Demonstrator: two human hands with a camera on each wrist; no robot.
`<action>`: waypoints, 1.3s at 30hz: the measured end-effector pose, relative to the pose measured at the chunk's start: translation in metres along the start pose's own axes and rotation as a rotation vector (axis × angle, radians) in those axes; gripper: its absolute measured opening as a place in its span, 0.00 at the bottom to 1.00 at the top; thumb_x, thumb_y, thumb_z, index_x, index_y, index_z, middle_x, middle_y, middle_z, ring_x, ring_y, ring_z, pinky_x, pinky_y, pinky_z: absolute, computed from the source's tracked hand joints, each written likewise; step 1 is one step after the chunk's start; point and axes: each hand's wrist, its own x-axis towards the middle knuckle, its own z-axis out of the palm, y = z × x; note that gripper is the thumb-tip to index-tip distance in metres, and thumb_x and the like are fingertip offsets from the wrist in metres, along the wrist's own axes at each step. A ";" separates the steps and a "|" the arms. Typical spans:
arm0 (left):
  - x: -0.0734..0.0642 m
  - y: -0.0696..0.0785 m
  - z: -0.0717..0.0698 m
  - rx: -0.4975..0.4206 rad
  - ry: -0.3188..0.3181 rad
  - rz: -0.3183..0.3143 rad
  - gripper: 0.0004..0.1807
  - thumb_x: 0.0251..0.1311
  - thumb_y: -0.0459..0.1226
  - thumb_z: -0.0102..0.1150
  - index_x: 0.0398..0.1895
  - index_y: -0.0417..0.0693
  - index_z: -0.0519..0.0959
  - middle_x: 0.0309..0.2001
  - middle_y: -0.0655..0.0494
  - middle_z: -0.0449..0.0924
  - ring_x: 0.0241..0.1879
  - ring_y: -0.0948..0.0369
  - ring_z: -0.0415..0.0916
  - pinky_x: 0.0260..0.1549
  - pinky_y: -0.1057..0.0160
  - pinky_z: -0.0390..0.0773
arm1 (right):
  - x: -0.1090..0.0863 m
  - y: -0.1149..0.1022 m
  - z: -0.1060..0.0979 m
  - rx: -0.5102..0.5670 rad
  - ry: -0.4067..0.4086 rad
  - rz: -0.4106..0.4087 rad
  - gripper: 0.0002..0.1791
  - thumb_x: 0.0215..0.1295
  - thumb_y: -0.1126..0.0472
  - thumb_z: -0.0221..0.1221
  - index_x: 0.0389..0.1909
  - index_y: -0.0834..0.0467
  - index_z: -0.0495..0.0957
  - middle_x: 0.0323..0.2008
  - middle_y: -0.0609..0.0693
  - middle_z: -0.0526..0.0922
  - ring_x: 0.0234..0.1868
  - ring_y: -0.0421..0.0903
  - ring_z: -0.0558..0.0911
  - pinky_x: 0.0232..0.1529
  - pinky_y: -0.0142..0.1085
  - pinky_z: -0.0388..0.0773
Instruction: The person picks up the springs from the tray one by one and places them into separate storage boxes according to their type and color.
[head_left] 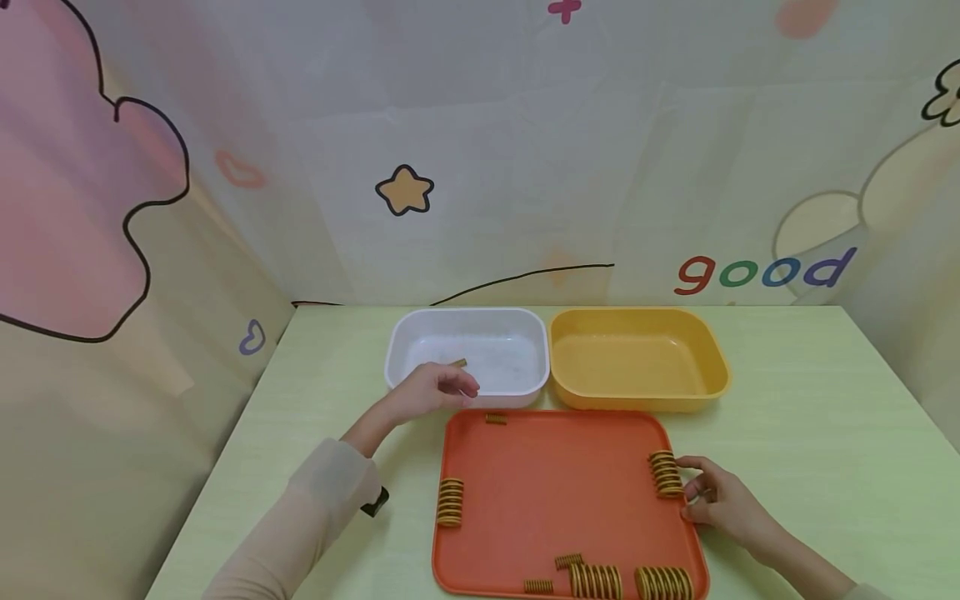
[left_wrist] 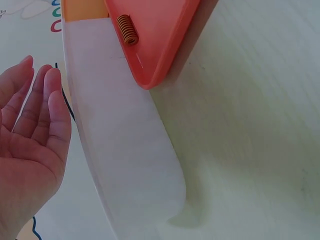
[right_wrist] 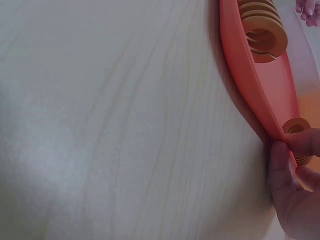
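My left hand hovers over the near rim of the white basin, its fingers loosely bent with nothing between them. In the left wrist view its palm and fingers are relaxed. A small gold coil spring lies in the basin, partly hidden behind this hand. My right hand pinches the right rim of the red-orange tray, thumb outside and fingers over the edge. Right beside its fingertips lies a large gold coil spring inside the tray; the right wrist view shows a spring behind the fingers.
A yellow basin stands right of the white one, behind the tray. Another large spring lies at the tray's left edge, a small spring at its far edge. Large springs and small springs line the near edge.
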 end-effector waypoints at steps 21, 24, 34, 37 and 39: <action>0.003 -0.032 0.029 0.178 -0.114 0.078 0.14 0.49 0.34 0.61 0.41 0.41 0.79 0.42 0.50 0.80 0.43 0.56 0.74 0.45 0.57 0.74 | -0.001 0.001 0.000 0.002 0.003 0.025 0.34 0.46 0.75 0.56 0.57 0.71 0.55 0.31 0.55 0.69 0.28 0.43 0.71 0.27 0.32 0.76; 0.004 -0.033 0.032 0.216 -0.120 0.086 0.14 0.49 0.34 0.61 0.42 0.42 0.79 0.42 0.51 0.80 0.44 0.57 0.74 0.46 0.60 0.73 | 0.000 0.001 0.000 0.004 0.005 0.030 0.34 0.46 0.75 0.56 0.57 0.70 0.55 0.31 0.55 0.69 0.28 0.43 0.71 0.27 0.32 0.76; 0.005 -0.034 0.040 0.276 -0.125 0.062 0.19 0.50 0.34 0.60 0.48 0.44 0.75 0.48 0.54 0.77 0.51 0.58 0.70 0.52 0.58 0.69 | -0.001 0.000 0.000 -0.019 0.011 0.013 0.34 0.45 0.74 0.57 0.56 0.71 0.56 0.30 0.54 0.70 0.27 0.42 0.71 0.27 0.30 0.74; 0.006 -0.034 0.042 0.307 -0.120 0.064 0.20 0.51 0.33 0.59 0.50 0.43 0.74 0.49 0.53 0.76 0.51 0.57 0.70 0.53 0.57 0.69 | 0.000 0.000 -0.001 -0.008 0.007 0.003 0.34 0.45 0.74 0.57 0.57 0.71 0.56 0.30 0.54 0.70 0.27 0.42 0.71 0.27 0.30 0.74; 0.006 -0.034 0.043 0.329 -0.111 0.063 0.20 0.52 0.32 0.58 0.51 0.42 0.73 0.49 0.52 0.75 0.50 0.56 0.70 0.53 0.56 0.69 | 0.000 0.000 -0.001 0.000 0.004 -0.001 0.34 0.46 0.74 0.56 0.57 0.71 0.56 0.30 0.54 0.70 0.27 0.42 0.71 0.27 0.30 0.75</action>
